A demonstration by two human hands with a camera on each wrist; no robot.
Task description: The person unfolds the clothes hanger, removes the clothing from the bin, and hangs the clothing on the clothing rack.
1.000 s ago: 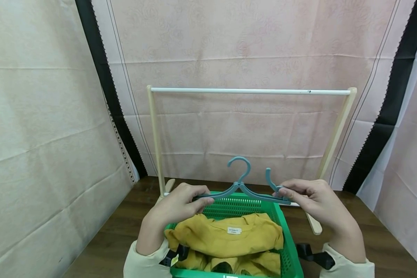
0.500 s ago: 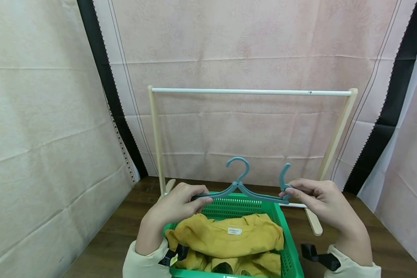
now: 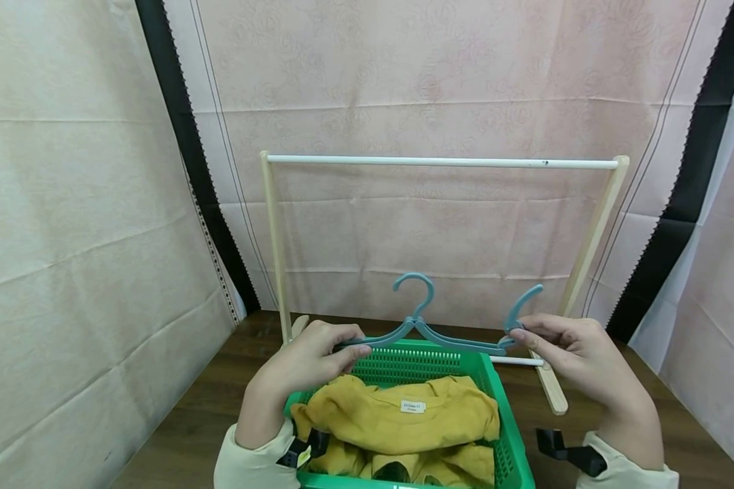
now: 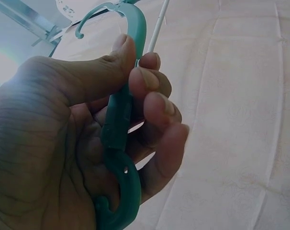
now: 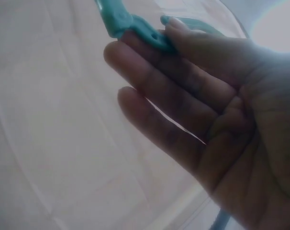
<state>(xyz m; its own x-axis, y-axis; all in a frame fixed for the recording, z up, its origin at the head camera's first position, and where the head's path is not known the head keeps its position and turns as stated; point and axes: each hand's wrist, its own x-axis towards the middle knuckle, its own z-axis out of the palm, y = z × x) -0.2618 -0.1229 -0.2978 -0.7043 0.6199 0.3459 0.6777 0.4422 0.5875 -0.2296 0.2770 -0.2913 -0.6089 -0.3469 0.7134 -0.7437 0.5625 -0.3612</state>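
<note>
A blue-green hanger (image 3: pixel 414 324) with its hook upward is held level above the basket. My left hand (image 3: pixel 312 363) grips its left end; in the left wrist view the thumb and fingers of that hand (image 4: pixel 87 110) close round the hanger (image 4: pixel 118 120), whose curved end piece lies against the palm. My right hand (image 3: pixel 578 356) pinches a curved piece at the right end between thumb and finger, its tip pointing up and right. In the right wrist view the other fingers of the right hand (image 5: pixel 197 105) extend loosely below the hanger piece (image 5: pixel 150 34).
Below the hanger, a green basket (image 3: pixel 514 435) holds yellow clothing (image 3: pixel 416 421) with a white label. Behind it stands a rack with a white top bar (image 3: pixel 440 161) and cream side posts. Pale cloth walls surround the brown wooden table (image 3: pixel 189 414).
The curved right-end piece has swung outward to the right, and my right hand has shifted right with it. The hanger and my left hand have moved slightly left, with the left grip kept.
</note>
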